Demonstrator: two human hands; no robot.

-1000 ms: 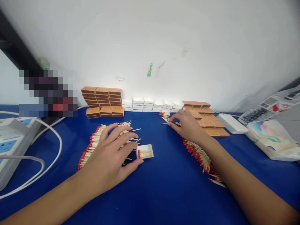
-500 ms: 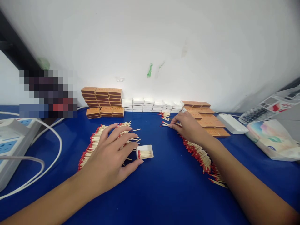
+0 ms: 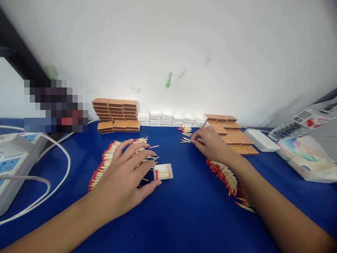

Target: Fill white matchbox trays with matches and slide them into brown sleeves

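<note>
A small white matchbox tray [image 3: 170, 166] holds several matches [image 3: 163, 174] with red heads, lying side by side. My left hand [image 3: 129, 168] has its thumb and index finger at the two long sides of the tray, by its left end; the other fingers are spread above a long pile of matches [image 3: 101, 168]. Farther back, my right hand [image 3: 209, 140] pinches at the ends of a few loose matches [image 3: 185, 140]; the fingers partly hide them. Another pile of matches [image 3: 221, 174] runs below the right wrist.
Brown matchboxes stand stacked at the back left [image 3: 116, 109] and right [image 3: 234, 137]. White trays [image 3: 162, 118] are stacked between them by the wall. At left lie a power strip [image 3: 15, 165] and white cables; at right, a white adapter [image 3: 261, 140] and a tissue pack [image 3: 305, 158].
The view has shifted very slightly. The right hand stays by the loose matches, its pinching fingers hardly moved, and the left hand stays at the tray.
</note>
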